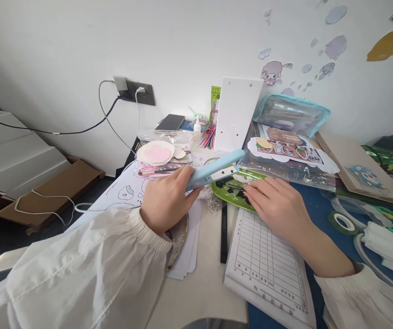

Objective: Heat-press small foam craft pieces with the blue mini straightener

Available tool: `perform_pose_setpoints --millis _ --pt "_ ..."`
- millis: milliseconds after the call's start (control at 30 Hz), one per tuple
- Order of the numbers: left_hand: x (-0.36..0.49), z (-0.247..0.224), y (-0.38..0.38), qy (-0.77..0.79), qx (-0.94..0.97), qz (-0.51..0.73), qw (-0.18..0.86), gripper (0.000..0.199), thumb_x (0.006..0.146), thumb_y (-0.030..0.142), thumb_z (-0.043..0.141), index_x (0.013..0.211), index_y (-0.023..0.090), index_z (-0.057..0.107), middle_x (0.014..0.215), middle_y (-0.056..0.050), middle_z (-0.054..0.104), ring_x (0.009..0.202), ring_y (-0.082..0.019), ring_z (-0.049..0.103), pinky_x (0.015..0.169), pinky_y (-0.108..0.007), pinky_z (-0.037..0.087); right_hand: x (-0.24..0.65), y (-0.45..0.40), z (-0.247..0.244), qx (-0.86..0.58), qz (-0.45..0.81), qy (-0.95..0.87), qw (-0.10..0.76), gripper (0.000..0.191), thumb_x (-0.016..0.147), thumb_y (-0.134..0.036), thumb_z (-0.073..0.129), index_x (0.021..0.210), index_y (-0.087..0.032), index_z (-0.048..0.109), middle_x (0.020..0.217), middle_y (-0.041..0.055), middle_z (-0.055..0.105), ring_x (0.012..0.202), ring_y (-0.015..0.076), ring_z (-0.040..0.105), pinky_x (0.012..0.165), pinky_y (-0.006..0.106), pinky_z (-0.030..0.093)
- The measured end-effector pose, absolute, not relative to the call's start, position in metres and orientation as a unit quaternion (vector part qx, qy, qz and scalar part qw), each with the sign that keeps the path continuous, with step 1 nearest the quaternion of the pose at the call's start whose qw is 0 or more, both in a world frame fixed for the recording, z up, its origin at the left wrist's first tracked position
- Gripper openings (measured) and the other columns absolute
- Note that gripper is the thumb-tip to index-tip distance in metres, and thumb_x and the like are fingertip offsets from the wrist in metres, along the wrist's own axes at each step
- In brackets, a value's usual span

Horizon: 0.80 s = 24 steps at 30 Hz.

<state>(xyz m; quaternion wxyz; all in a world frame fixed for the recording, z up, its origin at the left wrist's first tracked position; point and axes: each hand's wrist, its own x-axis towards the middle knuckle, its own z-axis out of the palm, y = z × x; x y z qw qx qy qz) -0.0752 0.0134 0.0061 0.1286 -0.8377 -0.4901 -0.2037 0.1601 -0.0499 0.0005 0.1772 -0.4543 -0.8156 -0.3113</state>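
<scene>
My left hand [170, 196] is closed around a light blue hair straightener [215, 170], tilted up to the right over the table. Its two arms stand slightly apart, and the lower one shows a pale face with dark marks. A white cord runs off to the left behind my wrist. My right hand [275, 201] is over a green tray [222, 194] that holds small black and white pieces. Its fingertips are pinched on a thin, dark tool that looks like tweezers [236, 187], pointing left into the tray.
A printed grid pad [268, 274] lies below the tray, beside a black strip [224, 233]. Clear bags, a white board [237, 114] and a blue-edged pouch [290, 114] stand along the wall. Green tape [342, 223] lies at right. Cables hang from a wall socket [141, 92].
</scene>
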Motion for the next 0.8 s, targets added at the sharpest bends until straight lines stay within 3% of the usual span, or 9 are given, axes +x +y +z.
perform_pose_setpoints --millis 533,800 --pt "-0.076 0.005 0.0125 -0.486 -0.841 -0.205 0.121 0.023 0.084 0.044 0.051 0.091 0.022 0.053 0.072 0.0 0.068 0.058 -0.02 0.062 0.045 -0.027 0.023 0.1597 -0.0521 0.0015 -0.458 -0.297 -0.816 0.192 0.016 0.087 -0.011 0.053 0.086 -0.012 0.068 0.081 0.0079 0.069 0.075 0.0193 0.06 0.065 0.033 0.045" --pt "-0.0761 0.0052 0.0133 -0.482 -0.843 -0.21 0.116 0.022 0.084 0.043 0.051 0.091 0.022 0.052 0.072 0.0 0.067 0.058 -0.02 0.061 0.045 -0.027 0.022 0.1665 -0.0514 0.0016 -0.448 -0.339 -0.813 0.154 0.016 0.087 -0.012 0.052 0.086 -0.012 0.068 0.077 0.0083 0.068 0.071 0.0196 0.057 0.062 0.034 0.042"
